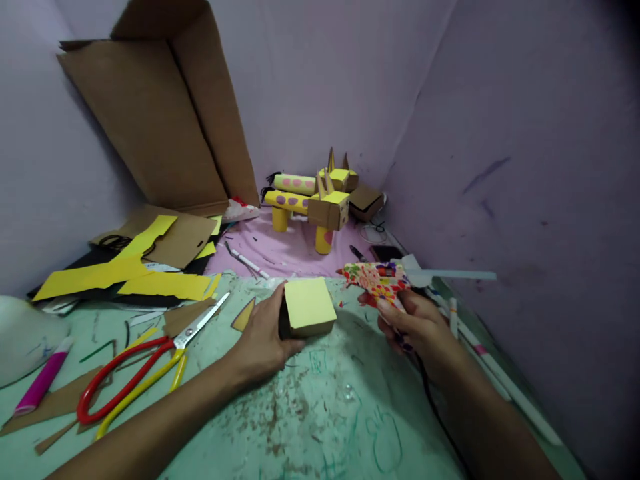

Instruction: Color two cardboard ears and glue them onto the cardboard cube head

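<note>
My left hand [265, 333] grips the left side of a small cardboard box [311, 307] whose top is covered in pale yellow paper. The box rests on the green tabletop [320, 400]. To the right, my right hand [420, 323] is wrapped round the handle of a flower-patterned glue gun [377, 277]. Its nozzle points left, towards the box but apart from it, and a long glue stick [455, 274] sticks out of its back. Just left of my left hand lies a yellow pointed piece with a brown edge [243, 315].
Red and yellow scissors [177, 343], a magenta marker [44, 377] and yellow paper scraps [100, 275] lie at left. Two yellow cardboard animal figures [325, 212] stand at the back on pink cloth [245, 240]. A big cardboard box [145, 113] leans against the wall.
</note>
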Demonstrator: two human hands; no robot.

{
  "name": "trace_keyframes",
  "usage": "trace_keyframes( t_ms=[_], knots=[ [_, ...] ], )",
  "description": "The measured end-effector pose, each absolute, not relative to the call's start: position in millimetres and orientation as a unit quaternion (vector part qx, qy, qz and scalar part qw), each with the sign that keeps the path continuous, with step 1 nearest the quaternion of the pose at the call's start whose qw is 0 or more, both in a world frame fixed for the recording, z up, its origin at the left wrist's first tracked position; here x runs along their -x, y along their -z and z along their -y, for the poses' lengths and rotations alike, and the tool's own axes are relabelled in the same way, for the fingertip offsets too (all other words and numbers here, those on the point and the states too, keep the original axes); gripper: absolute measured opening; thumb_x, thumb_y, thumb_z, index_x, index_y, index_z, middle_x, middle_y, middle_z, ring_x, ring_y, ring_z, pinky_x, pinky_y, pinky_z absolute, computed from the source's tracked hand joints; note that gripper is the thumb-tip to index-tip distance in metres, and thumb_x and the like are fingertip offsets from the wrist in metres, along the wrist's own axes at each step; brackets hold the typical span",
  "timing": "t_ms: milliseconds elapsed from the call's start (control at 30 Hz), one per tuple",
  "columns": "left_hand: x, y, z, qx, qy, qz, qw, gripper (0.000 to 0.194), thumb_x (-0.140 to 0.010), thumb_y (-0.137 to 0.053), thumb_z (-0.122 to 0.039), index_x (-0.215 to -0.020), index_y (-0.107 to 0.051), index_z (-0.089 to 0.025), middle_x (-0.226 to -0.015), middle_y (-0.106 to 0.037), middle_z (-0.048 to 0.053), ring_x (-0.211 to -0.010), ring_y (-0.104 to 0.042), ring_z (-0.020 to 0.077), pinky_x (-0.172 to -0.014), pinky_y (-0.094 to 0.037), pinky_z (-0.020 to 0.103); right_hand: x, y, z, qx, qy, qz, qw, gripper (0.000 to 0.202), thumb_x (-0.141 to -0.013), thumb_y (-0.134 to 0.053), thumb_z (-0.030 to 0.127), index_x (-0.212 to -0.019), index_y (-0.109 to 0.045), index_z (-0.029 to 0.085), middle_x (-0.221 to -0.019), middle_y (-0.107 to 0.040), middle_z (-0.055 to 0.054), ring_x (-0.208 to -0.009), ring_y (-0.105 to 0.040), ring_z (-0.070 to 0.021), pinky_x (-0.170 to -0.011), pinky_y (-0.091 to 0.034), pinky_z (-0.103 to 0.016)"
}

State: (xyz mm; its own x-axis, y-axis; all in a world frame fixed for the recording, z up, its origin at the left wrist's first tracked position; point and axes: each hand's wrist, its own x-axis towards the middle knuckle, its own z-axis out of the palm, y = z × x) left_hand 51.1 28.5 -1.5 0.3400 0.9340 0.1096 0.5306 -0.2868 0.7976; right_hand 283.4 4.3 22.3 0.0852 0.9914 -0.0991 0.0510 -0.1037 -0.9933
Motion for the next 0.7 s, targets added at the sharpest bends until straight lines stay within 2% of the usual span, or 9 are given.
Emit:
trace_keyframes(
  t_ms=[133, 267, 367, 467, 567, 700],
  knots=[
    [-44, -11, -30, -0.753, -0.235, -0.525, 0.32, 0.097, -0.055, -0.073, -0.024, -0.139, -0.027, -0.014, -0.143, -0.036, 0.021, -0.13, -0.033, 0.0404, -0.105, -0.029, 0.056, -288, -18, -11, 0.549, -0.505, 0.447, 0.494, 0.041, -0.066, -0.065, 0.043, -0.091, -0.065, 0.012, -0.043, -0.045, 0.006, -0.033, -0.036, -0.0082, -0.027, -0.027, -0.019],
    [-20, -39, -39, -0.771, -0.2, -0.539, 0.274, 0.101, -0.057, -0.07, -0.037, -0.142, -0.022, -0.011, -0.149, -0.025, 0.018, -0.135, -0.024, 0.0366, -0.11, -0.022, 0.051, -289, -19, -13, 0.522, -0.519, 0.422, 0.53, 0.025, -0.067, -0.064, 0.033, -0.085, -0.064, 0.014, -0.045, -0.047, 0.005, -0.036, -0.037, -0.0091, -0.027, -0.028, -0.018],
    [1, -48, -49, -0.765, -0.202, -0.556, 0.255, 0.098, -0.055, -0.069, -0.045, -0.14, -0.031, -0.014, -0.142, -0.04, 0.015, -0.13, -0.035, 0.0352, -0.109, -0.025, 0.049, -289, -20, -15, 0.512, -0.519, 0.411, 0.547, 0.019, -0.067, -0.063, 0.03, -0.08, -0.063, 0.016, -0.048, -0.05, 0.004, -0.037, -0.038, -0.0089, -0.027, -0.028, -0.018],
    [14, -42, -56, -0.742, -0.185, -0.581, 0.277, 0.091, -0.055, -0.07, -0.047, -0.136, -0.039, -0.016, -0.13, -0.054, 0.016, -0.122, -0.047, 0.0351, -0.104, -0.034, 0.05, -289, -21, -16, 0.507, -0.513, 0.406, 0.561, 0.017, -0.067, -0.062, 0.028, -0.079, -0.061, 0.016, -0.055, -0.055, 0.002, -0.037, -0.039, -0.0083, -0.026, -0.028, -0.018],
    [12, -32, -57, -0.744, -0.173, -0.58, 0.284, 0.089, -0.058, -0.069, -0.047, -0.136, -0.037, -0.017, -0.127, -0.056, 0.016, -0.12, -0.049, 0.0335, -0.103, -0.035, 0.05, -289, -22, -17, 0.504, -0.508, 0.404, 0.57, 0.015, -0.067, -0.062, 0.026, -0.078, -0.061, 0.016, -0.061, -0.059, 0.0, -0.037, -0.039, -0.0071, -0.026, -0.028, -0.018],
    [-8, -22, -46, -0.737, -0.221, -0.558, 0.31, 0.095, -0.063, -0.068, -0.045, -0.141, -0.024, -0.014, -0.134, -0.049, 0.018, -0.124, -0.045, 0.0304, -0.105, -0.034, 0.045, -289, -25, -16, 0.493, -0.509, 0.412, 0.573, 0.016, -0.066, -0.063, 0.026, -0.078, -0.06, 0.015, -0.067, -0.061, -0.001, -0.036, -0.038, -0.0061, -0.026, -0.027, -0.018]
  ],
)
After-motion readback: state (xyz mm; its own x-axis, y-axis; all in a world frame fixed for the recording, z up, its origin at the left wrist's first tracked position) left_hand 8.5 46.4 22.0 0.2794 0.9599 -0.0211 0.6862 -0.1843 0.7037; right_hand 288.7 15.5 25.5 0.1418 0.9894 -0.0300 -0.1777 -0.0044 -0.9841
